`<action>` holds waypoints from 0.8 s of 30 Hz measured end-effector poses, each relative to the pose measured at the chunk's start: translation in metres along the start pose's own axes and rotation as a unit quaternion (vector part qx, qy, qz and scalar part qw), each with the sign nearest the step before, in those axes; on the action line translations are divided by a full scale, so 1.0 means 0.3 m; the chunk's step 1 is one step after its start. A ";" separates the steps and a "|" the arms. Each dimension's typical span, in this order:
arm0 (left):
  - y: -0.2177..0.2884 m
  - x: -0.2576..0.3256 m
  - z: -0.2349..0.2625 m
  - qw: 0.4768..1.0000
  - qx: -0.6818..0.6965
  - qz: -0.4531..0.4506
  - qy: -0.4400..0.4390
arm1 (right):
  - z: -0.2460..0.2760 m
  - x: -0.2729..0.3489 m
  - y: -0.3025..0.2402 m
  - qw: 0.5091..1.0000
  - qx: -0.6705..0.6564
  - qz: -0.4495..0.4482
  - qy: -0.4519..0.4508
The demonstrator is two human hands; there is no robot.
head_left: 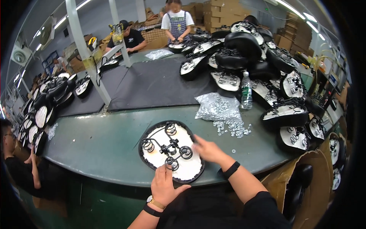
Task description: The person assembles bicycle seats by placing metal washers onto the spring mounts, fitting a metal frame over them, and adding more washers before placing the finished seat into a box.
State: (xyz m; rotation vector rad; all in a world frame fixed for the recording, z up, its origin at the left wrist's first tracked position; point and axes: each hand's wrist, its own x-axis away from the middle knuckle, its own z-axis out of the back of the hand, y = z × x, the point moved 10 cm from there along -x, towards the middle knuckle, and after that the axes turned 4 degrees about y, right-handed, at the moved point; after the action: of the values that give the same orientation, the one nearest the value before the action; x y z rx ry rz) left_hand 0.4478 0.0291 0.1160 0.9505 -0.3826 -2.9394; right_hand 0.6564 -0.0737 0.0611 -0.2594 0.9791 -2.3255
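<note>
An upturned bicycle saddle [155, 157] lies on the green table in front of me. Its white base has a dark rim, and a black wire frame [173, 147] with coil springs sits on top. My left hand [164, 187] reaches in from below, its fingertips touching the spring [172, 165] closest to me, thumb stretched out to the right. At the saddle's right edge is my right hand [210, 150]. Its fingers are bent and partly smeared by motion, so whether they hold anything is unclear.
A clear bag of small metal nuts [217, 108] spills loose nuts [238, 129] beyond my right hand, beside a water bottle [246, 91]. Saddles are piled [244, 49] at the right and far left. A metal post [88, 53] rises from the table. Co-workers sit or stand across and left.
</note>
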 end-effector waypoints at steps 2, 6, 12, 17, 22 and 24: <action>-0.003 0.007 -0.007 0.999 -0.031 0.009 0.008 | -0.027 0.027 -0.014 0.998 0.054 0.027 -0.004; -0.025 0.006 0.033 0.999 -0.044 -0.029 -0.009 | -0.007 0.135 -0.043 0.998 0.062 0.006 0.032; -0.113 0.029 0.125 0.998 -0.045 0.031 0.032 | 0.199 0.221 0.022 0.992 0.093 0.083 0.020; 0.107 -0.008 -0.001 0.990 0.133 -0.046 0.007 | 0.351 0.051 0.254 0.956 0.265 0.024 0.122; 0.137 0.001 -0.085 0.998 0.062 -0.022 0.022 | 0.244 -0.089 0.320 0.924 0.376 0.026 0.066; 0.104 -0.005 -0.093 0.995 0.099 -0.018 0.015 | 0.250 -0.108 0.331 0.915 0.397 0.004 0.071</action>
State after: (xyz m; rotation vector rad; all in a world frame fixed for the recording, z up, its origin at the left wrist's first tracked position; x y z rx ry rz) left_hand 0.4637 -0.0074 0.1024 1.0305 -0.6730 -2.9569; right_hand 0.7564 -0.1531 0.0461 0.2480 0.0298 -2.5440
